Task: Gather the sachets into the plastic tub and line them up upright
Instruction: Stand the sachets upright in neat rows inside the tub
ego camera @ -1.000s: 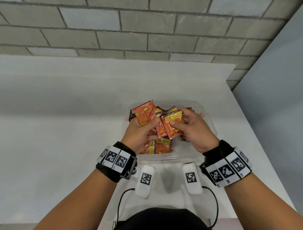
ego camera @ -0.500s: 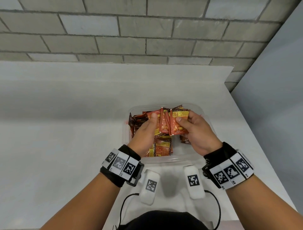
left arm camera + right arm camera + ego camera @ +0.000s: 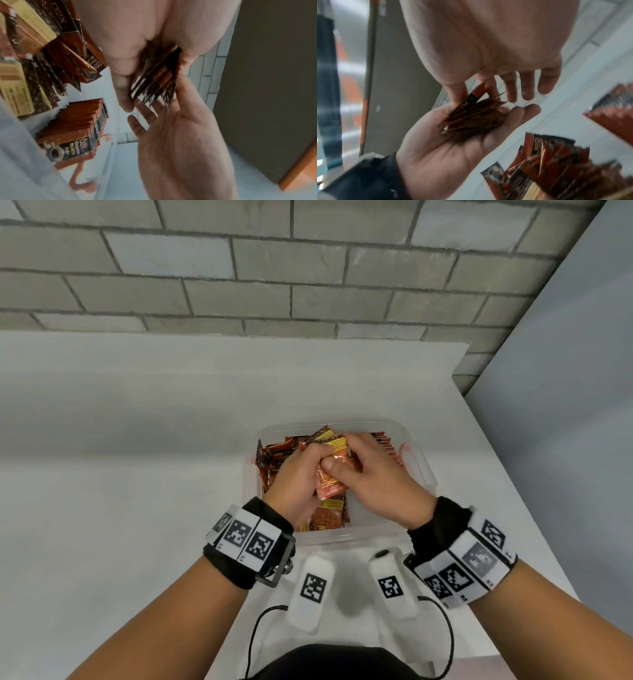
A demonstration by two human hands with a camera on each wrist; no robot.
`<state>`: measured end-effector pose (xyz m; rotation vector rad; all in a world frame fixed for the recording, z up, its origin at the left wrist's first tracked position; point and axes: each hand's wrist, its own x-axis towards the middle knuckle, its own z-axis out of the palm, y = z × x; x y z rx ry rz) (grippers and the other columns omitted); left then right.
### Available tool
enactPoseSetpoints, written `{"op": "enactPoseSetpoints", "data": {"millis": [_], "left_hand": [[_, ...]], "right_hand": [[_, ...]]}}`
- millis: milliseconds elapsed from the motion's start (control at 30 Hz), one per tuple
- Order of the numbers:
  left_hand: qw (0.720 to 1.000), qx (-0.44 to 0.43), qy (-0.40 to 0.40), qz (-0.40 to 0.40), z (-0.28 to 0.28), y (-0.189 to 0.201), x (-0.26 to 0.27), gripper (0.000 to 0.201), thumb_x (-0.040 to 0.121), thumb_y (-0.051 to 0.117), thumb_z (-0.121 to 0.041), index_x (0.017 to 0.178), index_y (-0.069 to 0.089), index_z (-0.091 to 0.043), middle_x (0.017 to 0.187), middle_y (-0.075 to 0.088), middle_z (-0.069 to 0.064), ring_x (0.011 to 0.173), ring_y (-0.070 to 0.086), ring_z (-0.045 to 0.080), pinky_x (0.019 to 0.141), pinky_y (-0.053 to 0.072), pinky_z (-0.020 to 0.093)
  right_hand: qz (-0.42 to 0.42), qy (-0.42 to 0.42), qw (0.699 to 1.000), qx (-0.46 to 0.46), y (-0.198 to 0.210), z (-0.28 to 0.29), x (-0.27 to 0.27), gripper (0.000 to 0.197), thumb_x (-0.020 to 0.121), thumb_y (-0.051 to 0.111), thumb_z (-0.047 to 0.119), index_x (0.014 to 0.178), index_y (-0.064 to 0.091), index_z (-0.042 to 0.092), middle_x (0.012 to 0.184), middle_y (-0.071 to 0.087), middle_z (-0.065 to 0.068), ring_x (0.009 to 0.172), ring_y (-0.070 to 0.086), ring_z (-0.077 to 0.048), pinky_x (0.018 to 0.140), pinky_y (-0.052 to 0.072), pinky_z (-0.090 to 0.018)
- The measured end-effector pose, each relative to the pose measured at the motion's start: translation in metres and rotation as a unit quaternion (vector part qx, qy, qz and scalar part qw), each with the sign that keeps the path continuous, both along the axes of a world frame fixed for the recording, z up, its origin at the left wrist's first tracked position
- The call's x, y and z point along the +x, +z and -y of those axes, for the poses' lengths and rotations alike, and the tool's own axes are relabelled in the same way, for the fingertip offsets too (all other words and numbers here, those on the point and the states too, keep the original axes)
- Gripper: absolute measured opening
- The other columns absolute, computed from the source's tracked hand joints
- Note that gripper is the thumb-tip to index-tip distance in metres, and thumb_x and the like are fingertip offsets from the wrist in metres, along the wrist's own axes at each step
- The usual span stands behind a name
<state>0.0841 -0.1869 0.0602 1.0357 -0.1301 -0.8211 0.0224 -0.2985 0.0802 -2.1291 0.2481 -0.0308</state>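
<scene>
A clear plastic tub (image 3: 422,463) sits on the white table. Over it both hands hold one bundle of red-orange sachets (image 3: 334,474). My left hand (image 3: 303,474) cups the bundle (image 3: 474,116) in its curled fingers. My right hand (image 3: 368,474) pinches it with thumb on the front (image 3: 156,81). A neat row of upright sachets (image 3: 77,125) stands at the tub's right wall (image 3: 388,446). Loose sachets (image 3: 274,460) lie tumbled at the left and near side (image 3: 547,165).
Two white tagged devices (image 3: 310,594) (image 3: 394,587) with black cables lie on the table just in front of the tub. The table's right edge (image 3: 513,508) runs close to the tub, with a grey panel beyond. A brick wall stands behind.
The fanned sachets have been pressed together into a tighter bundle between both hands. The hands have closed in on each other and sunk a little toward the tub.
</scene>
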Motion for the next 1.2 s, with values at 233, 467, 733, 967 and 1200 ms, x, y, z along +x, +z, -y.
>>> {"op": "enactPoseSetpoints", "data": {"millis": [233,467,733,967,1200], "left_hand": [[0.997,-0.034,-0.060,-0.044,-0.003,0.001,0.002,0.014,0.080,0.054,-0.012,0.074,0.067,-0.009,0.065,0.062,0.008,0.061,0.062,0.018,0.054,0.052,0.028],[0.992,-0.080,-0.076,-0.058,-0.001,-0.004,-0.001,0.009,0.080,0.061,-0.006,0.082,0.070,-0.007,0.074,0.067,0.009,0.070,0.065,0.018,0.063,0.054,0.028],[0.996,-0.055,-0.063,-0.023,-0.009,-0.005,0.008,0.030,0.072,0.062,-0.005,0.101,0.062,-0.006,0.084,0.072,0.010,0.076,0.070,0.024,0.069,0.058,0.038],[0.994,-0.051,-0.092,-0.030,-0.008,-0.011,0.007,0.031,0.075,0.062,-0.009,0.106,0.061,-0.006,0.089,0.073,0.009,0.080,0.071,0.022,0.065,0.059,0.033],[0.996,-0.038,-0.034,-0.073,-0.009,-0.016,0.010,0.044,0.076,0.058,-0.046,0.105,0.060,-0.013,0.088,0.064,0.012,0.076,0.065,0.021,0.071,0.057,0.037]], "right_hand": [[0.031,0.155,0.967,-0.201,0.017,0.002,-0.011,0.114,0.066,0.082,0.044,0.150,0.005,0.037,0.154,0.018,0.005,0.141,0.014,-0.011,0.118,0.013,-0.037],[0.069,0.124,0.962,-0.234,0.012,0.009,-0.005,0.093,0.072,0.080,0.032,0.148,0.027,0.023,0.133,0.046,0.001,0.123,0.040,-0.013,0.103,0.028,-0.021],[0.074,0.010,0.993,-0.091,0.008,0.026,-0.012,0.064,0.087,0.064,0.040,0.143,0.035,0.029,0.126,0.046,0.008,0.119,0.044,-0.009,0.101,0.039,-0.028],[0.039,-0.016,0.999,0.011,0.008,0.034,-0.012,0.058,0.084,0.069,0.012,0.135,0.047,0.028,0.095,0.057,0.002,0.077,0.061,-0.020,0.077,0.055,-0.039],[0.212,-0.068,0.974,-0.037,0.011,0.036,-0.011,0.021,0.077,0.072,0.000,0.076,0.060,0.017,0.082,0.061,0.002,0.079,0.059,-0.011,0.075,0.048,-0.025]]}}
